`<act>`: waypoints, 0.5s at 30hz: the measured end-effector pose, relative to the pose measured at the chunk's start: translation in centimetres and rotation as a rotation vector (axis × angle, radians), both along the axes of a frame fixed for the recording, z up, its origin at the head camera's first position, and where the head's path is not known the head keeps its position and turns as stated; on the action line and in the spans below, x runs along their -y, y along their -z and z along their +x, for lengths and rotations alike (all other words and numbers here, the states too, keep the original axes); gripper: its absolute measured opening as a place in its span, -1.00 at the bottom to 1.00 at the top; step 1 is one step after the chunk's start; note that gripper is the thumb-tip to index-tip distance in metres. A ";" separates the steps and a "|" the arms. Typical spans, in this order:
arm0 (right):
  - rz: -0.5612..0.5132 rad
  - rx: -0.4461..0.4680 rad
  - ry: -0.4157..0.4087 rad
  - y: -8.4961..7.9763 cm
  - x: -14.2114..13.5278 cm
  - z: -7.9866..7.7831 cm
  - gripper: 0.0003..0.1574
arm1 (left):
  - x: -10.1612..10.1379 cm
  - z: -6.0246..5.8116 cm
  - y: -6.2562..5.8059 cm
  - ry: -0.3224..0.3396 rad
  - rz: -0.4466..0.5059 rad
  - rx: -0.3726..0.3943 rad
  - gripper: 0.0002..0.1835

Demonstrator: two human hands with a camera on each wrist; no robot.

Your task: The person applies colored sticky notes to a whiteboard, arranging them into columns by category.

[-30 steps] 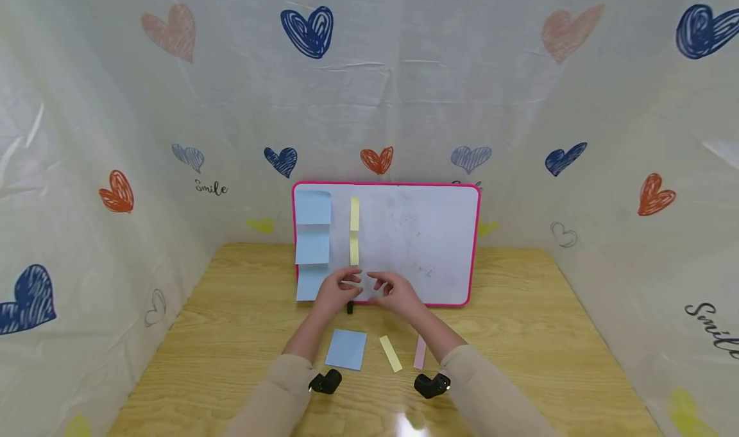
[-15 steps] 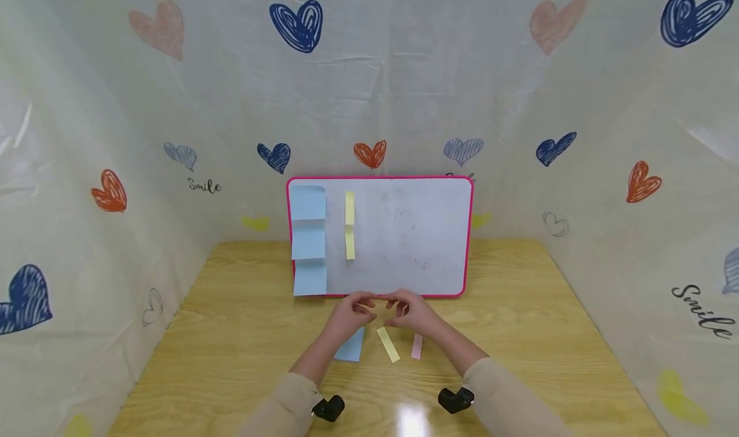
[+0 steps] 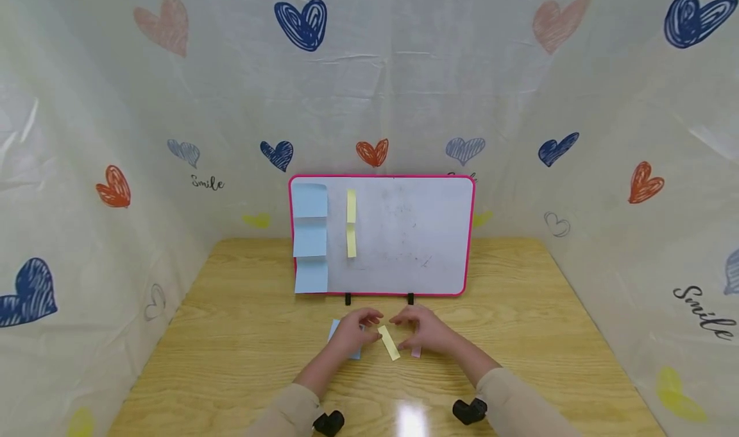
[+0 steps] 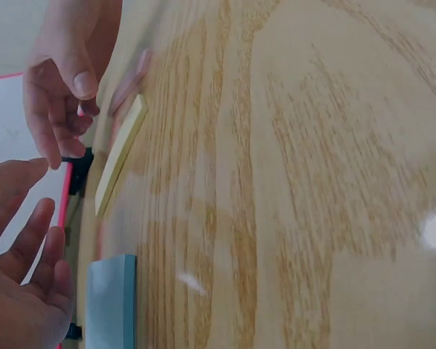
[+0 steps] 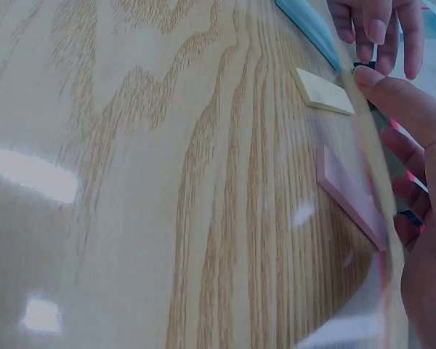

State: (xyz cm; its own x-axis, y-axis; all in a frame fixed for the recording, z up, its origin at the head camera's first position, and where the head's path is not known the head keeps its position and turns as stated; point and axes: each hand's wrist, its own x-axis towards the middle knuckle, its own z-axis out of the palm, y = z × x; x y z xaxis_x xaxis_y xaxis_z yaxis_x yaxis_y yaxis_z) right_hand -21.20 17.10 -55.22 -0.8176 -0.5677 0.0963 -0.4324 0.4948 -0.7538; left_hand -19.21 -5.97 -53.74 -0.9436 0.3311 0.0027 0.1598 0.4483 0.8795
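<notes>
My left hand [image 3: 349, 334] hovers over the blue sticky note pad [image 4: 109, 302], partly covering it in the head view. Its fingers are loosely bent and nothing shows between them. Close to its thumb lies a narrow yellow sticky note pad [image 3: 389, 343], slanted on the table. Facing it, my right hand [image 3: 432, 333] is held above the narrow pink sticky note pad [image 5: 349, 196], fingers likewise relaxed and without anything in them. Behind the hands leans a pink-framed whiteboard [image 3: 412, 238], bearing three blue sticky notes [image 3: 310, 238] at left and two yellow strips [image 3: 351, 224] beside them.
Two black feet [image 3: 410, 299] stick out under the whiteboard's lower edge. The pads lie on a wooden table [image 3: 242, 321], with a heart-printed sheet [image 3: 369, 71] hanging behind and at both sides.
Both hands have come down from the whiteboard's lower edge toward the pads on the table and moved slightly apart. The notes on the board look the same.
</notes>
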 end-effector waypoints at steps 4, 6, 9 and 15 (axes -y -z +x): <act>0.060 -0.078 -0.008 0.9 0.0 0.0 -0.33 | 0.2 0.1 0.7 0.007 -0.043 -0.002 -0.61; 0.085 -0.113 -0.014 1.3 -0.1 0.0 -0.31 | 0.3 0.1 0.9 0.013 -0.060 0.002 -0.61; 0.078 -0.139 -0.017 1.7 -0.1 0.2 -0.31 | 0.3 0.0 1.1 0.032 -0.083 0.005 -0.60; 0.072 -0.134 -0.012 2.1 0.0 0.3 -0.32 | 0.5 0.1 1.3 0.049 -0.121 0.030 -0.62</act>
